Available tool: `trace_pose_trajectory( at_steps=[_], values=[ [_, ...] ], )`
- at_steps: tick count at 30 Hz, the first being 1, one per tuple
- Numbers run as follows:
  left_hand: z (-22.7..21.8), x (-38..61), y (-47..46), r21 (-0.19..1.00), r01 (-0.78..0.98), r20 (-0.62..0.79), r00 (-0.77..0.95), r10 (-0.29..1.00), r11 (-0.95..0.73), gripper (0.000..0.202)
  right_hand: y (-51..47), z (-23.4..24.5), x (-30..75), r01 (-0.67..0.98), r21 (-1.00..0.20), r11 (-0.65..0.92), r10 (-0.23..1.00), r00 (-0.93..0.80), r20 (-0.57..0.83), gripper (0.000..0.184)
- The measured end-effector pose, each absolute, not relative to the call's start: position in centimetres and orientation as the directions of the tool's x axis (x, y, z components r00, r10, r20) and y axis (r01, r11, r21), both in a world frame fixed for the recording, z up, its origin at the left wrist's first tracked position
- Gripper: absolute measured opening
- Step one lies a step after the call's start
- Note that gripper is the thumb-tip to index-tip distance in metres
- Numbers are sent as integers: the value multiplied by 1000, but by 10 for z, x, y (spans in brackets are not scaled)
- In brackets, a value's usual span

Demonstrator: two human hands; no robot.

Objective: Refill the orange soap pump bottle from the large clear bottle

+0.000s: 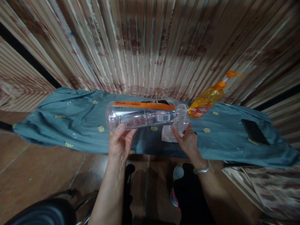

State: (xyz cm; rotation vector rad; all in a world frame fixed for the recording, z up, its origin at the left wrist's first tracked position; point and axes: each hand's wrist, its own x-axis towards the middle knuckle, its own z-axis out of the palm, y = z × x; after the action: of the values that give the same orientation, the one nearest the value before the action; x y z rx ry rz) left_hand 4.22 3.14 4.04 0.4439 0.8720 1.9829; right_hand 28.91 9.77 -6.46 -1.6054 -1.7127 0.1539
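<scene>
A clear plastic bottle [142,115] with an orange and black label lies sideways in the air above a table draped in a teal cloth [70,122]. My left hand [120,144] grips its base end from below. My right hand [187,140] is closed around the bottle's neck end, where a white cloth or tissue [167,134] lies just under it. The bottle looks empty.
An orange pump bottle of liquid [208,99] stands on the teal cloth just right of the bottle's neck. A black phone [255,132] lies flat further right. Patterned curtains hang behind. Brown floor tiles and my shoes show below the table edge.
</scene>
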Motion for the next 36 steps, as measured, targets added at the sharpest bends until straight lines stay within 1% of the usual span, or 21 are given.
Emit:
trace_pose_trajectory(
  at_steps=[4, 12, 19, 22, 25, 28, 31, 36],
  values=[
    [40, 42, 31, 724, -590, -20, -537, 844, -358, 67, 98, -65, 289, 803, -562, 199, 891, 91, 444, 76],
    [40, 43, 31, 728, -589, -12, -522, 853, -350, 76, 97, -65, 289, 808, -559, 186, 896, 95, 434, 71],
    [43, 44, 31, 720, -605, -28, -514, 857, -339, 71, 97, -65, 290, 820, -536, 201, 892, 73, 447, 66],
    [41, 43, 31, 731, -591, -21, -518, 855, -340, 72, 97, -66, 290, 827, -525, 203, 886, 72, 457, 69],
    [39, 42, 31, 729, -598, -30, -515, 857, -333, 78, 98, -66, 290, 831, -515, 211, 882, 66, 467, 73],
    [38, 41, 31, 722, -607, -34, -511, 859, -333, 80, 97, -66, 290, 833, -512, 210, 881, 66, 469, 73],
    [38, 41, 32, 716, -615, -33, -503, 864, -331, 78, 97, -66, 290, 832, -513, 209, 880, 69, 470, 73],
    [39, 42, 33, 689, -649, -76, -509, 858, -324, 78, 97, -64, 289, 826, -527, 201, 891, 69, 449, 71]
  ],
)
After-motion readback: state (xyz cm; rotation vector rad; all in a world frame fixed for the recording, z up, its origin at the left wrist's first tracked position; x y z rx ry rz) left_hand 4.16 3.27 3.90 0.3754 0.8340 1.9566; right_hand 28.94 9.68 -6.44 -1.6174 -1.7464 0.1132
